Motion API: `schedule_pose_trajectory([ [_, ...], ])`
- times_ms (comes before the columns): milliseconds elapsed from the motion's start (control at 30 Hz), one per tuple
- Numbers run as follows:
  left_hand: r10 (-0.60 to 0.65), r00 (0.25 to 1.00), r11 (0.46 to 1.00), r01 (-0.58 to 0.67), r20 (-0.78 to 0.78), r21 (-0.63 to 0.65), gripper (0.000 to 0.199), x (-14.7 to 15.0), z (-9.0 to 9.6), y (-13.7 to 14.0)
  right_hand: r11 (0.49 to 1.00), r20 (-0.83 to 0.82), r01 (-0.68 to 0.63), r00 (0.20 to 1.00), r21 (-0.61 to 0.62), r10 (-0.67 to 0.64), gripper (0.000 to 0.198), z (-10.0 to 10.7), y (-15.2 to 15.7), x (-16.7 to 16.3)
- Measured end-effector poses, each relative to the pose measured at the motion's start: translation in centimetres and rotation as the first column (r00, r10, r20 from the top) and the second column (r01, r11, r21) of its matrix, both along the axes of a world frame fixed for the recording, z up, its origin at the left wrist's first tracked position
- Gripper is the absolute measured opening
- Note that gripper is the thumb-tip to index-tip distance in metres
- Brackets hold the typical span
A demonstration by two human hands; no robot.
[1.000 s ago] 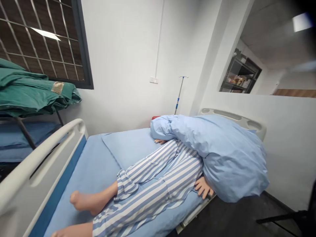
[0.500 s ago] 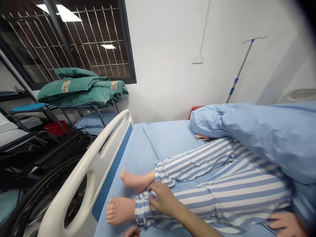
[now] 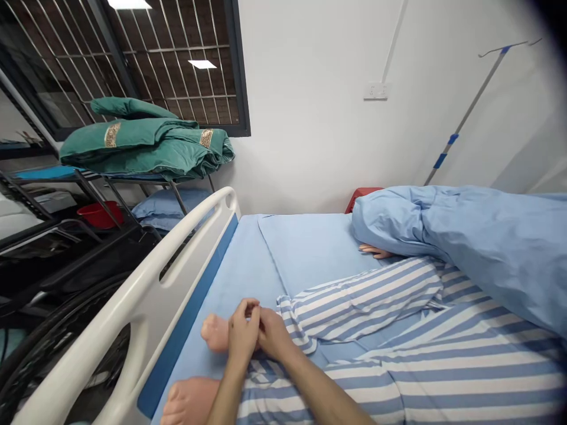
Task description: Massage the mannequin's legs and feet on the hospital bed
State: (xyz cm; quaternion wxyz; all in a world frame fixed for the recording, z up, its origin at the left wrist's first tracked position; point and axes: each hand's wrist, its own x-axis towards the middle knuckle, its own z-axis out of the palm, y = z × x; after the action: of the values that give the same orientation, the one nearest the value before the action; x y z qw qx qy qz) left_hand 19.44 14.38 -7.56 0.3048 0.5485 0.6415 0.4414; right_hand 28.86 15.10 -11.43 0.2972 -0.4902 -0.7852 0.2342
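My left hand (image 3: 243, 332) and my right hand (image 3: 273, 334) meet over the ankle of the far foot (image 3: 215, 333), beside the striped trouser cuff. The fingers of both are curled in and their tips nearly touch; what they pinch, if anything, is hidden. The feet look moulded, like a manikin's. The near foot (image 3: 190, 400) lies below my left forearm, partly covered by it. Blue-and-white striped trousers (image 3: 367, 301) cover both legs, which lie apart on the bed.
A light blue sheet (image 3: 305, 248) covers the bed. The white footboard (image 3: 146, 283) rises at the left. A bunched blue quilt (image 3: 469, 236) covers the body at the right. A wheelchair wheel (image 3: 57, 336), green bundles (image 3: 146, 141) and an IV pole (image 3: 469, 106) stand around.
My left hand has come up from the bottom edge to the far ankle. My right hand has shifted left from above the near trouser cuff to meet it. The view has moved slightly.
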Motion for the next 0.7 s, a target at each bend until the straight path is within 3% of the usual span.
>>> schedule_pose_trajectory([
  [100, -0.024, 0.999, 0.999, 0.025, -0.042, 0.031, 0.018, 0.2, -1.9, 1.5, 0.994, 0.125, -0.065, 0.991, 0.088, 0.053, 0.024, -0.1, -0.3, -0.5],
  [233, -0.061, 0.983, 0.994, 0.076, -0.175, 0.082, 0.018, 0.7, -3.4, 1.1, 0.984, 0.288, -0.098, 0.956, 0.147, 0.052, 0.026, -0.7, 0.1, -1.1],
  [433, -0.101, 0.926, 0.979, 0.158, -0.364, 0.131, 0.016, 0.8, -3.3, 0.4, 0.987, 0.45, -0.074, 0.893, 0.145, 0.001, 0.026, -2.5, 0.5, -1.4],
  [700, -0.21, 0.925, 0.967, 0.244, -0.317, 0.07, 0.013, 0.0, -3.3, 0.8, 0.955, 0.477, -0.261, 0.863, 0.144, 0.164, 0.039, -1.6, 0.1, -0.7],
])
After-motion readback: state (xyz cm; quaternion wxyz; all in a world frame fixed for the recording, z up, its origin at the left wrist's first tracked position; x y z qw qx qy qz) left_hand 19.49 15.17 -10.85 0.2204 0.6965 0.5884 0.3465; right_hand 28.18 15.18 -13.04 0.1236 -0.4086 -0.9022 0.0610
